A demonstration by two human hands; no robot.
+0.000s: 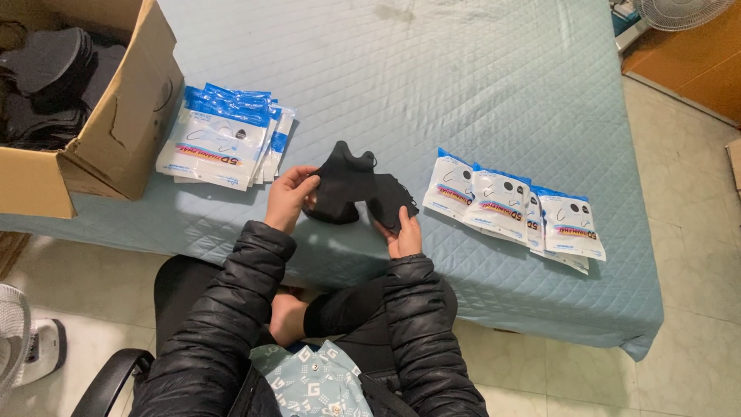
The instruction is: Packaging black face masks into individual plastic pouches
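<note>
My left hand grips the left side of a bunch of black face masks held just above the near edge of a light blue quilted surface. My right hand holds the right part of the same black masks, fingers under them. Both sleeves are black and padded.
A stack of white and blue mask packets lies left of my hands, beside an open cardboard box full of black masks. A row of several filled packets lies to the right. Fans stand at top right and bottom left.
</note>
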